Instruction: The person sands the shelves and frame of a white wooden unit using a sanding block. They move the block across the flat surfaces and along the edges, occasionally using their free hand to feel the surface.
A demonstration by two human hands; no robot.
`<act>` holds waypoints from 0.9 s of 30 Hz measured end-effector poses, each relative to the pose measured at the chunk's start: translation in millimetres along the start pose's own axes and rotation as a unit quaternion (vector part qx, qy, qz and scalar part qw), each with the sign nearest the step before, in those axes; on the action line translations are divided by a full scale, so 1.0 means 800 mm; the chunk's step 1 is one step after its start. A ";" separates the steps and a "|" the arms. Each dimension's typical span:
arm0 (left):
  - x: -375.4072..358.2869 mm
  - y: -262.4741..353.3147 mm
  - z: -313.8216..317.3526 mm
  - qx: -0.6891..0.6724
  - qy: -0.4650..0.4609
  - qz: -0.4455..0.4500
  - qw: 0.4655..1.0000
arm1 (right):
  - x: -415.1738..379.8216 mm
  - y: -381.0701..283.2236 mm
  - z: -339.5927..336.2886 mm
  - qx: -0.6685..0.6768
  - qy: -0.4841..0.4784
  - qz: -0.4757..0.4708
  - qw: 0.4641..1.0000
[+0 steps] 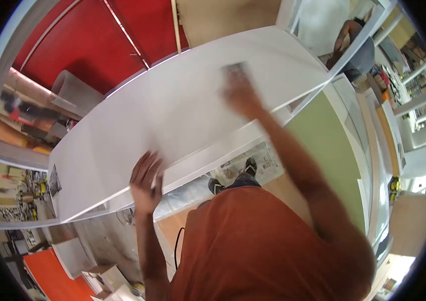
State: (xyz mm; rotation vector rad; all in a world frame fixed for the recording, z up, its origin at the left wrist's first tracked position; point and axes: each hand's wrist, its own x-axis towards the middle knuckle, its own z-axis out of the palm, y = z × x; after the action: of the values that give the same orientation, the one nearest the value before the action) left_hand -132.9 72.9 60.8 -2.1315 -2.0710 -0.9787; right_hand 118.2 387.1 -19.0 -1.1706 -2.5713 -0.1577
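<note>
A long white panel [183, 95] lies in front of me, its front edge running close to my body. Reaching out over its right half, my right hand [240, 93] is smeared by motion. It is closed on a flat grey pad [235, 67], which lies against the white surface; the blur hides its exact kind. My left hand [146, 178] is at the panel's front edge, fingers spread and pointing away from me, with nothing held in them.
Red panels [87, 45] and a brown board [228, 20] stand behind the far edge. A dark flat piece [54, 180] sits at the panel's left end. Green board [323, 150] is to the right. Another person [356, 47] bends over at upper right. Cardboard boxes [107, 278] lie lower left.
</note>
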 end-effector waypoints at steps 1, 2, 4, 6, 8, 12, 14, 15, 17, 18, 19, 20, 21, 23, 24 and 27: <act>0.026 0.010 0.014 -0.022 -0.008 0.027 0.999 | -0.010 -0.083 -0.003 0.109 0.061 -0.023 0.992; 0.050 0.019 0.025 -0.041 -0.017 0.052 0.998 | -0.019 -0.137 -0.044 0.165 -0.015 -0.092 0.982; 0.080 0.029 0.039 -0.050 -0.057 0.078 0.994 | -0.042 -0.134 -0.058 0.211 -0.047 -0.185 0.959; 0.064 0.021 0.041 0.010 -0.107 0.070 0.992 | -0.044 -0.059 -0.077 0.256 -0.065 -0.105 0.959; 0.037 0.009 0.034 0.067 -0.155 0.061 0.984 | -0.045 0.096 -0.035 0.119 -0.009 -0.062 0.991; -0.056 -0.028 -0.021 0.134 -0.115 -0.132 0.975 | -0.007 0.326 -0.013 -0.164 -0.057 0.032 0.984; -0.092 -0.058 -0.047 0.209 -0.080 -0.237 0.945 | 0.041 0.335 -0.002 -0.237 -0.135 0.080 0.959; -0.103 -0.071 -0.057 0.213 -0.051 -0.258 0.941 | 0.076 0.320 0.021 -0.196 -0.107 0.206 0.953; -0.100 -0.084 -0.066 0.219 -0.014 -0.272 0.937 | 0.154 0.320 0.182 -0.154 0.014 0.201 0.967; -0.089 -0.089 -0.064 0.221 -0.009 -0.277 0.935 | 0.173 0.158 0.108 -0.146 -0.045 0.084 0.985; -0.075 -0.095 -0.054 0.200 -0.019 -0.220 0.955 | 0.188 0.062 0.144 -0.093 0.033 0.008 0.995; -0.063 -0.099 -0.044 0.176 -0.031 -0.162 0.971 | 0.202 -0.034 0.179 -0.049 0.102 -0.075 0.991; -0.046 -0.099 -0.031 0.172 -0.028 -0.166 0.971 | 0.190 -0.148 0.105 -0.041 -0.102 -0.130 0.985; -0.015 -0.103 -0.011 0.150 -0.039 -0.145 0.977 | 0.134 -0.281 0.049 0.244 -0.032 -0.185 0.952; -0.016 -0.115 -0.010 0.153 -0.035 -0.143 0.977 | 0.099 -0.296 0.005 0.156 -0.051 -0.293 0.942; -0.041 -0.134 -0.039 0.226 -0.022 -0.220 0.949 | 0.077 -0.208 -0.021 0.284 -0.146 -0.315 0.894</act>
State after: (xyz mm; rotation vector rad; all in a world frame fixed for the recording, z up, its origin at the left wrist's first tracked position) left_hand -240.7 43.5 27.9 -1.5173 -2.5428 -0.4002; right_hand -41.1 317.8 21.5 -0.1372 -2.8556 0.6369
